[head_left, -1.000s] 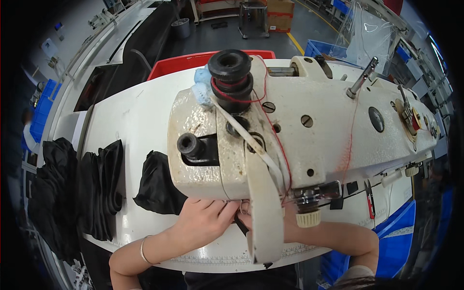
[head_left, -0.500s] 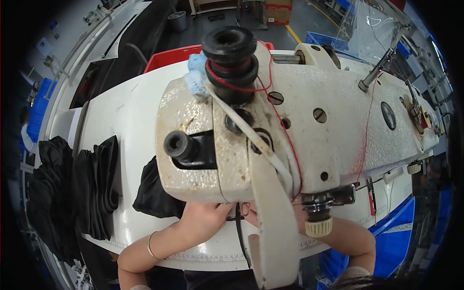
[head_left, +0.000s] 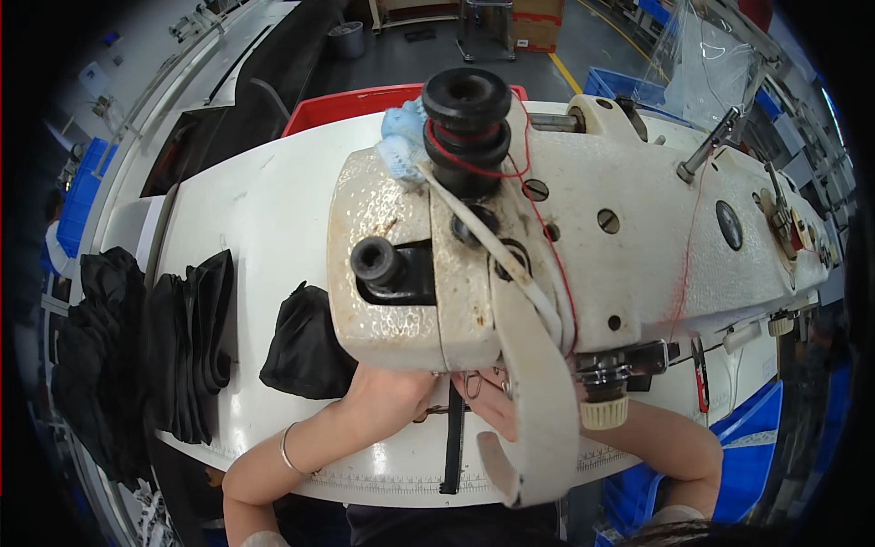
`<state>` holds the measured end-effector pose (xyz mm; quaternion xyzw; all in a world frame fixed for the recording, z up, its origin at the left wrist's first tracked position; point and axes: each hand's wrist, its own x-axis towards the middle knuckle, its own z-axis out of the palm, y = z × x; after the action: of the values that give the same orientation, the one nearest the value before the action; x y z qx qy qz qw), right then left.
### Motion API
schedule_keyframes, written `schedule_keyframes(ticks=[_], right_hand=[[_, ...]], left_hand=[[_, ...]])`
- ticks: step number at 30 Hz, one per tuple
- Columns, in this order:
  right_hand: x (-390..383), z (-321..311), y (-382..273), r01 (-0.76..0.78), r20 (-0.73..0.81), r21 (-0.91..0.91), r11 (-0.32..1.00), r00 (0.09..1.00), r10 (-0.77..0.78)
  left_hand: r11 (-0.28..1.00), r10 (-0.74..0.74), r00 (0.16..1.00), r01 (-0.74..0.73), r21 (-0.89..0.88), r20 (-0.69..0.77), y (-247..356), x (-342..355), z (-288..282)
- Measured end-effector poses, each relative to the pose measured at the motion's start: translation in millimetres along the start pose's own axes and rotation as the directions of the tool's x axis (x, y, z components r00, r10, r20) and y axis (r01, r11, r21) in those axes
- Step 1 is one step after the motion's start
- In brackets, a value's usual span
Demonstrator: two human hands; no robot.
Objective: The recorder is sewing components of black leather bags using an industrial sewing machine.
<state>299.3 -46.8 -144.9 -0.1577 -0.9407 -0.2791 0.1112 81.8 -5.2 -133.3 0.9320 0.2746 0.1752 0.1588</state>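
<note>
Both hands (head_left: 394,397) flank a black strip (head_left: 453,447) at the sewing machine head (head_left: 387,324).

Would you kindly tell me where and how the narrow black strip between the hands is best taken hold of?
I would probably pinch the near end of the black strip from the near side: it runs straight toward the front edge of the table, where that end looks free, while its far part lies between the left hand and right hand.

We note wht table (head_left: 255,201); on it: sewing m/c (head_left: 570,237), folded blk cloth (head_left: 189,351), bunched blk cloth (head_left: 308,351), blk strip (head_left: 453,447), red-handled tool (head_left: 701,378).
</note>
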Motion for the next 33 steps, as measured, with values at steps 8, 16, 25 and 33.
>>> schedule_keyframes(ticks=[8, 16, 25, 33], right_hand=[[1, 25, -17, -0.271, 0.014, 0.272, 0.924, 0.961, 0.277], [-6, 17, -32, -0.292, -0.15, 0.233, 0.927, 0.931, 0.332], [-4, 3, -36, -0.368, -0.044, 0.371, 0.853, 0.91, 0.412], [-1, -1, -38, -0.404, 0.091, 0.327, 0.854, 0.913, 0.397]], left_hand=[[0.991, -0.112, 0.988, 0.104, 0.083, 0.103, 22, 2, -29], [0.943, -0.117, 0.993, 0.11, -0.315, -0.005, -10, -19, 8], [0.986, 0.165, 0.986, -0.165, 0.03, -0.013, -8, -37, 37], [0.997, 0.005, 1.0, -0.006, -0.073, -0.01, -3, -25, 25]])
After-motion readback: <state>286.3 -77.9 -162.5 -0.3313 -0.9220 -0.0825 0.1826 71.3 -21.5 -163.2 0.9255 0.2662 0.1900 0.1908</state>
